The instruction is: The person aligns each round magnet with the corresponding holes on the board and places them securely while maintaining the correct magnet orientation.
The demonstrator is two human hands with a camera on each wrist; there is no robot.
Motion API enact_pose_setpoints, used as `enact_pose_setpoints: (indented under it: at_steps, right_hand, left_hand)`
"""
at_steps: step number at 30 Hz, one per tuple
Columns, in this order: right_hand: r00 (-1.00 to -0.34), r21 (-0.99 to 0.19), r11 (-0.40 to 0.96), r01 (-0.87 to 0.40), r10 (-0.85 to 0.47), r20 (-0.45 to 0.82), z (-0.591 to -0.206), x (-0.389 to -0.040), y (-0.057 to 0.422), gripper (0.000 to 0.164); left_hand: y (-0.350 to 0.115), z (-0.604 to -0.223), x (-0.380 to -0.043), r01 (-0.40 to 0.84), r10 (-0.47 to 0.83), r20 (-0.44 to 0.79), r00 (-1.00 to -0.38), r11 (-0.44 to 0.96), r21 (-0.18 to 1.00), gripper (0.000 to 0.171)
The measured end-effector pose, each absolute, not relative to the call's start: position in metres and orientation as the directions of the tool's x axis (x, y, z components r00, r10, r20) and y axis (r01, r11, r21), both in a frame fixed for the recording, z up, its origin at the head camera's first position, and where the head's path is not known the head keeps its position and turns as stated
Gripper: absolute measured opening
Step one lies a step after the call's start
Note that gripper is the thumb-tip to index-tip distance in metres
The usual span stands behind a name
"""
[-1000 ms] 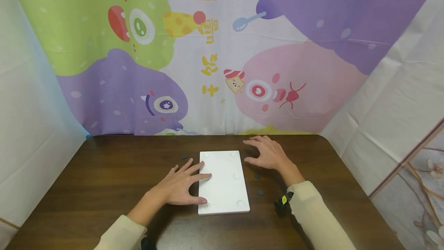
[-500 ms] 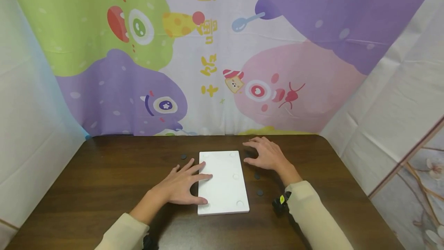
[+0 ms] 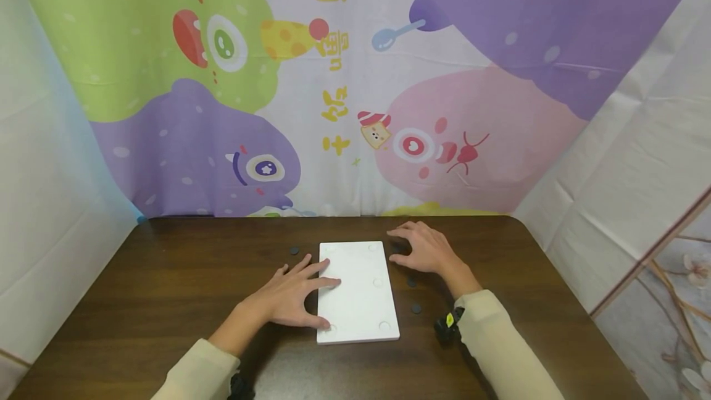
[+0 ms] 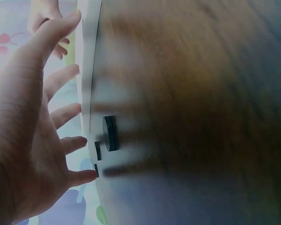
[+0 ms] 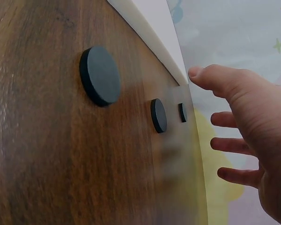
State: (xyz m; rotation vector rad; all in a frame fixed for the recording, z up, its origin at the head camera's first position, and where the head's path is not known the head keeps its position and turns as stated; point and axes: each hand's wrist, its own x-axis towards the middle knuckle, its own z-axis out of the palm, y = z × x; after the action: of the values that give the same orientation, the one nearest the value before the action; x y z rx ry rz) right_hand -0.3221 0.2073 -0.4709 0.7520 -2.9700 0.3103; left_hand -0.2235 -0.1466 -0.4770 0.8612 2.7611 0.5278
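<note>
A white rectangular board (image 3: 358, 295) with shallow round recesses lies flat on the table. My left hand (image 3: 286, 298) is spread at its left edge, with the thumb and fingertips over the top face. To the board's right, my right hand (image 3: 424, 249) is held low with loosely bent, parted fingers and nothing between them. A black disc (image 3: 396, 248) shows partly beneath it. Two more discs, a nearer one (image 5: 103, 75) and a middle one (image 5: 158, 115), lie in line in the right wrist view. Beyond the left palm, the left wrist view shows a thick black disc (image 4: 110, 133) and two farther ones.
The dark wooden table (image 3: 166, 289) ends at a cartoon-printed curtain (image 3: 333, 184) behind the board. White cloth (image 3: 600, 171) closes in the right side, and more hangs on the left. A small black camera (image 3: 446, 328) sits at the right wrist.
My right hand and forearm have shifted very slightly left, toward the board. The left hand, the board and the discs look the same.
</note>
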Motion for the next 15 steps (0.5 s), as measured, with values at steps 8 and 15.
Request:
enact_pose_setpoints:
  at_steps: [8, 15]
  right_hand:
    - [-0.88, -0.188, 0.86, -0.475, -0.463, 0.105, -0.4716, -0.3218, 0.2053, 0.061]
    - [-0.879, -0.195, 0.857, -0.476, -0.465, 0.106, -0.4709, -0.3208, 0.2045, 0.06]
  left_hand:
    - [-0.1476, -0.4764, -0.2252, 0.508, 0.587, -0.082, -0.806, 0.755, 0.414, 0.092]
    - [-0.1481, -0.4786, -0.2269, 0.497, 0.584, -0.09, -0.807, 0.753, 0.432, 0.092]
